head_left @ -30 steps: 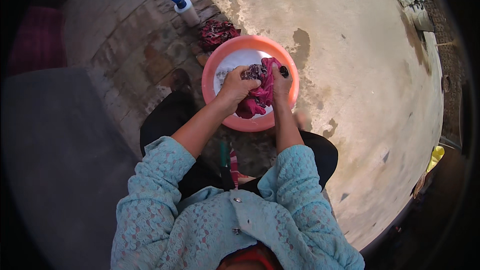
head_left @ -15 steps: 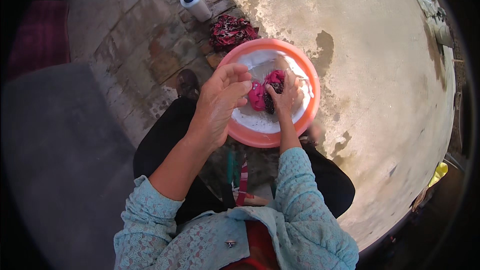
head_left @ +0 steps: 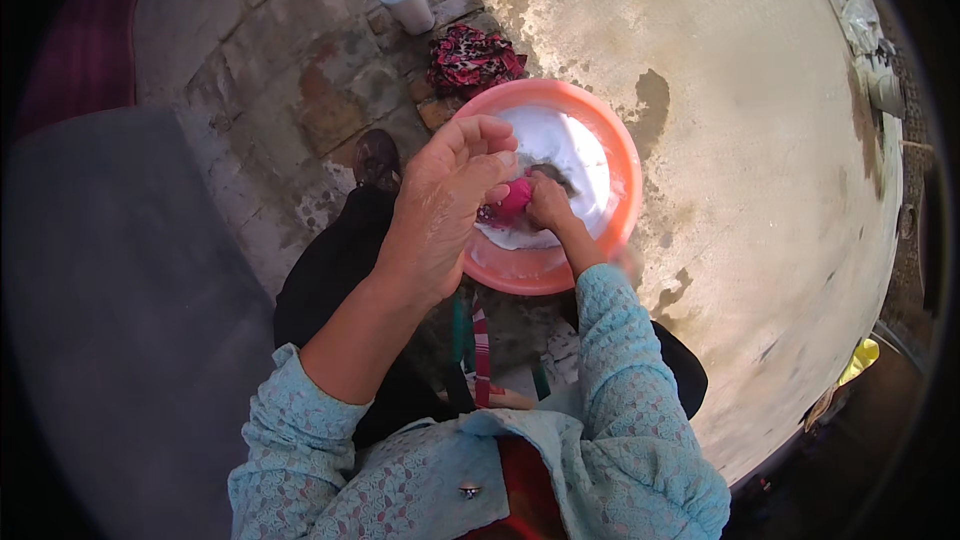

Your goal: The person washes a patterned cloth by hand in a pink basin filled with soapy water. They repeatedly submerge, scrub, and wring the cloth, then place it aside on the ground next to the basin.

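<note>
A coral-pink basin (head_left: 628, 165) with sudsy water sits on the ground in front of me. In the water lies a wet bright pink cloth (head_left: 514, 200) with darker patterned parts, partly hidden behind my left hand. My right hand (head_left: 549, 203) is down in the basin, its fingers closed against the pink cloth and partly under the suds. Raised above the basin's left side is my left hand (head_left: 455, 185), palm turned inward, fingers loosely bent, with nothing visible in it.
A crumpled pink-and-black patterned cloth (head_left: 474, 59) lies beyond the basin. Behind it stands a white bottle (head_left: 407, 6) with a blue pump top. A dark shoe (head_left: 377, 158) is left of the basin. Brick paving (head_left: 290, 90) meets pale concrete (head_left: 760, 170) on the right.
My right hand has turned and closed lower in the water, pressing the cloth; the dark part is now mostly out of sight. My left hand stays raised, nearly still.
</note>
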### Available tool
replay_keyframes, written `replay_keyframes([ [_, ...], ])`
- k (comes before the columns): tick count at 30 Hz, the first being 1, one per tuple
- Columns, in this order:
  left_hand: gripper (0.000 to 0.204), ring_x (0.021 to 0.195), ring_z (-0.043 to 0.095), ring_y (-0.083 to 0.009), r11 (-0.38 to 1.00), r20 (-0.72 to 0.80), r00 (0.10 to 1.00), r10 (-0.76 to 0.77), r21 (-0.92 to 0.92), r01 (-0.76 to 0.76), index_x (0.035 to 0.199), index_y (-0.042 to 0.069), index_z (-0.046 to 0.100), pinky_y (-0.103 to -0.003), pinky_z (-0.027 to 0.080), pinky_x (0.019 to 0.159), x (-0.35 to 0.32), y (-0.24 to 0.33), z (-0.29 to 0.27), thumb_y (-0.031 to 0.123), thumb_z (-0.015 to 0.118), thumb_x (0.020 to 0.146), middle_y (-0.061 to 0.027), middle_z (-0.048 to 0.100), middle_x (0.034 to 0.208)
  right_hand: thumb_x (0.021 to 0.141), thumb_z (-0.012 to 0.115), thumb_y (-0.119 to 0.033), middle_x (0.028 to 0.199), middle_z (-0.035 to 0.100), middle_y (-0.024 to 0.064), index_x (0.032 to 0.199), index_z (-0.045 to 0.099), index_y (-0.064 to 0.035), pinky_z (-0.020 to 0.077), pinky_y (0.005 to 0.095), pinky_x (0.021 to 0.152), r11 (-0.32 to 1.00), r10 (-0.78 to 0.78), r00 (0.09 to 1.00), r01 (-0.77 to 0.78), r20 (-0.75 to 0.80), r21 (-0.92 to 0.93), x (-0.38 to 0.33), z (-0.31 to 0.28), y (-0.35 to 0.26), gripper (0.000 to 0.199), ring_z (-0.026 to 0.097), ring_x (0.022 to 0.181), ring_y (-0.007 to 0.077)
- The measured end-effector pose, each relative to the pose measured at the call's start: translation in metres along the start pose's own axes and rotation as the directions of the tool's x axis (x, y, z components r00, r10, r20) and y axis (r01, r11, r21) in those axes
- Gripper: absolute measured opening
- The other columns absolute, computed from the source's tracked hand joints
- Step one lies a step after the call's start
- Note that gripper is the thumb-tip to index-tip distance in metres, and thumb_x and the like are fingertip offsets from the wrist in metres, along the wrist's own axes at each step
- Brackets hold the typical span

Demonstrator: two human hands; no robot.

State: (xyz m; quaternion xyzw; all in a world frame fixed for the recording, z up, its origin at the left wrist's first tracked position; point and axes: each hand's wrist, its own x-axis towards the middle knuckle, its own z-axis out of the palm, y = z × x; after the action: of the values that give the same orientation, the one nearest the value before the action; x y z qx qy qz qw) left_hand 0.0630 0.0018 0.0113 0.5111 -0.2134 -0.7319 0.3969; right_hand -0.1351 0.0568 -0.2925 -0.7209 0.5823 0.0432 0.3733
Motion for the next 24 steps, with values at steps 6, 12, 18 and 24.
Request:
replay_keyframes([
  [6, 0.038, 0.109, 0.046, -0.0149, 0.988, -0.106, 0.994, -0.021, 0.149, 0.037, 0.114, 0.013, 0.050, -0.034, 0.039, 0.083, 0.003, -0.019, -0.005, 0.025, 0.063, 0.081, -0.0043, 0.051, 0.117, 0.058, 0.071, -0.009, 0.097, 0.065, 0.0066, 0.104, 0.061, -0.0069, 0.0497, 0.0321, 0.080, 0.772, 0.200, 0.980, -0.170, 0.020, 0.612, -0.063, -0.114, -0.054, 0.047, 0.063, 0.087, 0.0203],
  [12, 0.050, 0.097, 0.056, -0.0212, 0.960, -0.077, 0.978, -0.195, 0.189, 0.207, 0.114, 0.003, 0.048, -0.031, 0.050, 0.078, -0.001, -0.056, 0.010, 0.035, 0.063, 0.079, -0.0127, 0.050, 0.112, 0.051, 0.072, -0.004, 0.100, 0.065, 0.0064, 0.110, 0.057, -0.0010, 0.0496, 0.0328, 0.085, 0.468, 0.175, 0.969, 0.071, -0.171, 0.881, -0.161, -0.202, -0.119, 0.061, 0.063, 0.090, 0.0191],
  [18, 0.048, 0.101, 0.058, -0.0199, 0.778, 0.431, 0.864, -0.259, -0.437, 0.451, 0.119, 0.014, 0.049, -0.040, 0.050, 0.086, -0.010, -0.088, 0.037, 0.049, 0.051, 0.086, -0.0053, 0.056, 0.117, 0.067, 0.071, -0.004, 0.099, 0.057, 0.0047, 0.108, 0.055, -0.0008, 0.0433, 0.0289, 0.087, 0.367, 0.203, 0.805, 0.465, -0.558, 0.805, -0.167, -0.188, -0.161, 0.044, 0.055, 0.092, 0.0149],
  [24, 0.041, 0.105, 0.053, -0.0156, 0.858, 0.145, 0.973, -0.177, -0.461, 0.225, 0.122, 0.014, 0.047, -0.037, 0.046, 0.090, -0.024, -0.092, 0.061, 0.043, 0.037, 0.095, -0.0032, 0.054, 0.117, 0.076, 0.061, 0.002, 0.107, 0.050, 0.0039, 0.109, 0.050, -0.0068, 0.0394, 0.0279, 0.090, 0.514, 0.266, 0.517, 0.638, -0.814, 0.574, -0.117, -0.183, -0.144, 0.036, 0.050, 0.098, 0.0157],
])
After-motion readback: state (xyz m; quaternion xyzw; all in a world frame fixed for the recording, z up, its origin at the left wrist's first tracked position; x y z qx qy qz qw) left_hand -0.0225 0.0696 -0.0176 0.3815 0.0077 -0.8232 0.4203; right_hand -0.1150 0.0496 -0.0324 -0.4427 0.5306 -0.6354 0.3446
